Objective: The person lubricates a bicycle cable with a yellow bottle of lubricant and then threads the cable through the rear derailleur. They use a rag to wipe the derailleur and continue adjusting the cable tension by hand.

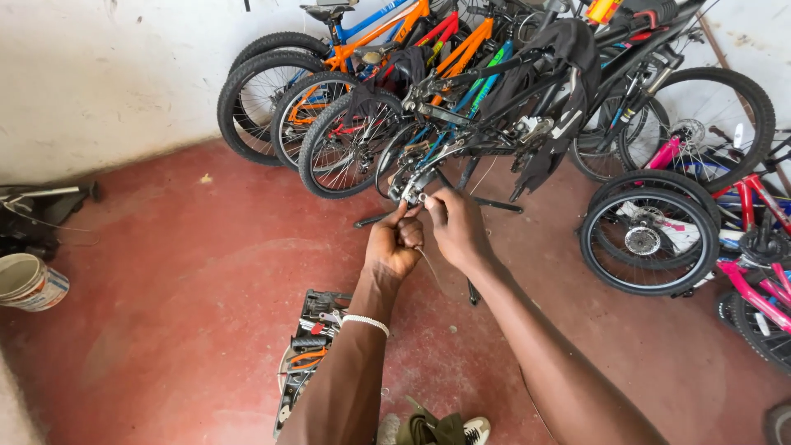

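My left hand (395, 243) and right hand (456, 227) pinch together on the thin cable (428, 262) at the black bike's brake (414, 188), keeping it taut, tool tray (309, 354) near on the floor (206, 280).

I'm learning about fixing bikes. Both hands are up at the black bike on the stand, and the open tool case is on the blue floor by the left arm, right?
Not quite. The head view shows the floor is red, not blue. The rest holds: the left hand and right hand are at the black bike, and the tool case lies open by the left arm.
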